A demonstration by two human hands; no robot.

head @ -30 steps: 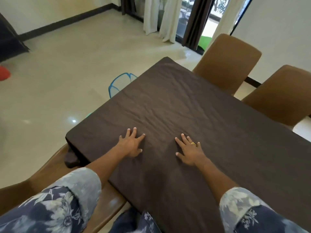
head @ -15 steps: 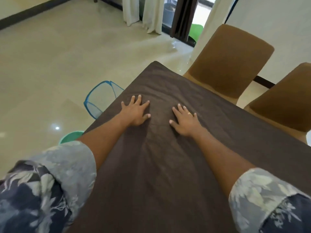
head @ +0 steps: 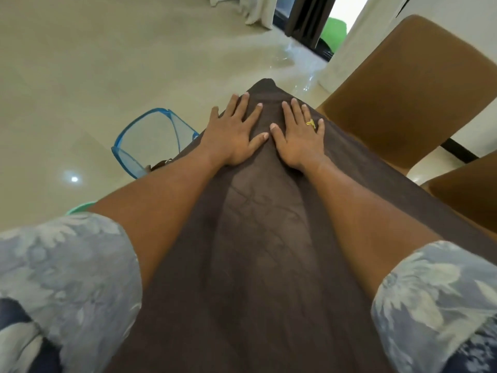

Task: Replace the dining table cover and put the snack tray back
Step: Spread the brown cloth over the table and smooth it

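Brown cover (head: 250, 259) spread over dining table. Left hand (head: 234, 133) and right hand (head: 298, 135) lie flat, fingers spread, pressing cloth near far corner, thumbs almost touching. Cloth looks soft, light, limp, faintly creased; likely best gripped at hem or corners. Snack tray not visible. Two chairs (head: 403, 84) at right.

The room is bright with soft daylight from the doorway (head: 333, 33) past the far corner of the table cover (head: 250, 278). The shiny floor (head: 107, 63) shows glare beyond that corner and a small white spot (head: 74, 179) left of the cover. A dim shadow runs down the cover's middle. The sleeves (head: 67, 278) at its near end look blurry. The chair (head: 403, 90) on its right looks stretched.
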